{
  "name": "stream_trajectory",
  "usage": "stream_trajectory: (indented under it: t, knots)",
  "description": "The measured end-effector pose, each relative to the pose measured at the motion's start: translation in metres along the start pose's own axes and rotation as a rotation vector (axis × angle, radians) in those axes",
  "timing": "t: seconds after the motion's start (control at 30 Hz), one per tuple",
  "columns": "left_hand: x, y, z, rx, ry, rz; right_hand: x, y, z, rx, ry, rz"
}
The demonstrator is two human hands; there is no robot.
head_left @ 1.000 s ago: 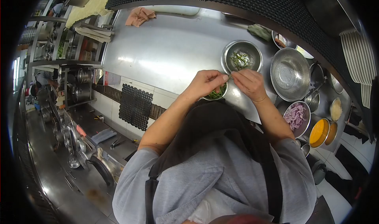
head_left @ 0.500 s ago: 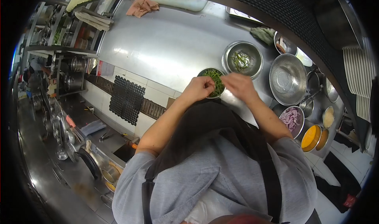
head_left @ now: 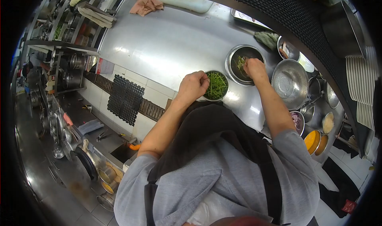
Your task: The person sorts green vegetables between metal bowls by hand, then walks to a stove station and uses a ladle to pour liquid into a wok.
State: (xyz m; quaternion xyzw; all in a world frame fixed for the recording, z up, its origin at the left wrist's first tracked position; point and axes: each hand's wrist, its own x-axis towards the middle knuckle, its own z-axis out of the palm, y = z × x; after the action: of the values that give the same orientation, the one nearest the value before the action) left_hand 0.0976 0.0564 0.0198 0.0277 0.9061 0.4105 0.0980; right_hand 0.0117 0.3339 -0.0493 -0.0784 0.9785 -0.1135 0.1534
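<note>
A small metal bowl (head_left: 228,91) stands close to the apron, heaped with thin green pieces (head_left: 217,85) that look like cut stalks or beans. At its left rim is my left hand (head_left: 193,86), fingertips pinched together; what they hold, if anything, is too small to make out. A larger metal bowl (head_left: 229,72) sits just beyond it to the right, with a few green pieces (head_left: 240,63) inside. My right hand (head_left: 256,70) reaches over this bowl's right side, fingers closed and pointing down at those pieces; its fingertips are partly hidden.
To the right are a wide metal bowl (head_left: 291,82), sliced purple onion (head_left: 295,120) and a bowl of orange food (head_left: 312,141). Leafy greens (head_left: 266,39) and a pink cloth (head_left: 146,5) lie farther back. A dark shelf (head_left: 274,21) overhangs the steel counter (head_left: 159,43).
My right hand has moved from above the small bowl to the larger bowl and reaches into it. My left hand has shifted slightly left, onto the small bowl's rim.
</note>
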Motion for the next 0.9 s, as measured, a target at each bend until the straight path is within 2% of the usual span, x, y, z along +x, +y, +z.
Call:
stream_trajectory:
  t: [0.07, 0.13, 0.23, 0.37, 0.43, 0.47, 0.53, 0.67, 0.73, 0.8, 0.9]
  knots:
    - [0.002, 0.002, 0.004, -0.009, -0.005, 0.019, -0.006, 0.002, 0.001, 0.026, 0.051, -0.019]
    - [0.004, 0.004, 0.006, -0.014, -0.001, 0.04, -0.008, -0.001, -0.003, 0.039, 0.197, -0.095]
    - [0.006, 0.007, 0.009, -0.005, -0.032, 0.1, 0.004, -0.001, 0.005, -0.031, 0.103, -0.07]
    - [0.01, 0.007, 0.004, -0.004, -0.065, 0.121, 0.009, 0.011, 0.017, 0.092, 0.161, 0.034]
    - [0.012, 0.011, 0.004, -0.02, -0.071, 0.125, -0.007, 0.012, 0.0, 0.583, 0.116, 0.103]
    - [0.016, 0.016, 0.004, -0.062, -0.114, 0.105, -0.014, 0.012, -0.004, 0.582, 0.116, 0.108]
    - [0.026, 0.022, 0.011, -0.105, -0.16, 0.086, -0.029, 0.008, -0.01, 1.181, -0.003, 0.238]
    - [0.05, 0.039, 0.032, -0.2, -0.237, 0.129, -0.057, -0.006, -0.014, 1.36, 0.036, 0.243]
    - [0.061, 0.044, 0.043, -0.239, -0.291, 0.119, -0.067, -0.013, -0.016, 1.443, 0.035, 0.163]
    - [0.068, 0.045, 0.053, -0.462, -0.417, 0.014, -0.073, -0.024, -0.023, 1.456, 0.038, 0.157]
    - [0.069, 0.051, 0.055, -0.613, -0.469, -0.052, -0.073, -0.032, -0.026, 1.484, 0.056, 0.149]
